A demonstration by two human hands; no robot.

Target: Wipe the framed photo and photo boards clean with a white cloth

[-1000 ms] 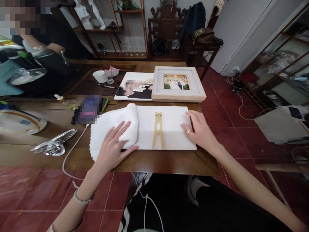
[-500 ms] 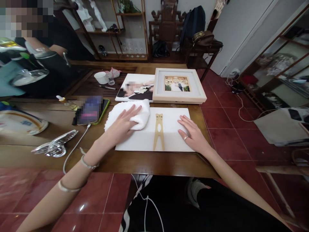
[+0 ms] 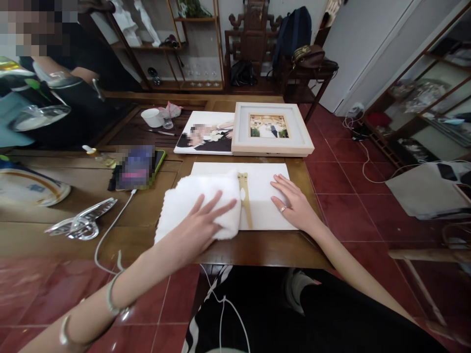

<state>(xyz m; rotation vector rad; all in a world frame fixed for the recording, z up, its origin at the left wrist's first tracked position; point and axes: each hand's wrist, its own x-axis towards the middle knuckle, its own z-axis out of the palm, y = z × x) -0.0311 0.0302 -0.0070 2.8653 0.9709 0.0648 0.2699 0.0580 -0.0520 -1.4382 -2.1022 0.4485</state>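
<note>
My left hand (image 3: pixel 206 215) lies spread flat on a white towel (image 3: pixel 184 196), which covers the left part of a white board (image 3: pixel 263 196) at the table's near edge. Fingers stretched out, my right hand (image 3: pixel 292 203) rests on the board's right side and wears a ring. Between the hands runs a tan, tapering shape with a cat-like head and an oval gap (image 3: pixel 246 196); the towel hides its left leg. I cannot tell whether this shape is printed on the board or lies on it.
Behind the board, a framed picture (image 3: pixel 274 147) overlaps a photo panel (image 3: pixel 187 144). On the left are a phone (image 3: pixel 138 169) with a white cable (image 3: pixel 97 250), a shiny metal tool (image 3: pixel 83 220), a dropper bottle (image 3: pixel 99 158) and a white cup (image 3: pixel 151 117). A person (image 3: pixel 88 54) is across the table.
My left hand has slid the towel toward me and to the right, over part of the tan shape. The board's upper left is uncovered. My right hand stays in place.
</note>
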